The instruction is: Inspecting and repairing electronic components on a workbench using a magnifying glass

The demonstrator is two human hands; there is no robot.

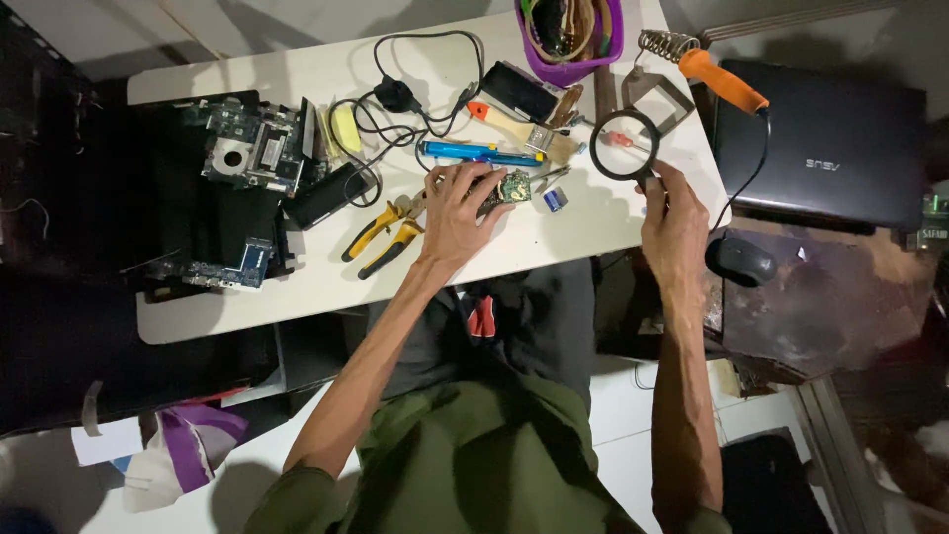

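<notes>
Left hand (pixel 457 213) spread over small green circuit board (pixel 512 187) on white table (pixel 297 287), fingers curled on it, apparently gripping. Right hand (pixel 674 220) right of board, fingers closed around handle of magnifying glass (pixel 625 145). Yellow pliers (pixel 384 235) left of board; blue tool (pixel 481 153) just above.

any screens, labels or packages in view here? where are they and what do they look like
closed laptop: right of the white table, dark grey rectangle, lid shut with a small pale logo, screen hidden.
dark slab, perhaps a phone: on the table beside the circuit boards, black, face dark.
small blue and white cylinder: on the table between the left hand and the right hand, print too small to tell.
no packages or signs seen.
</notes>
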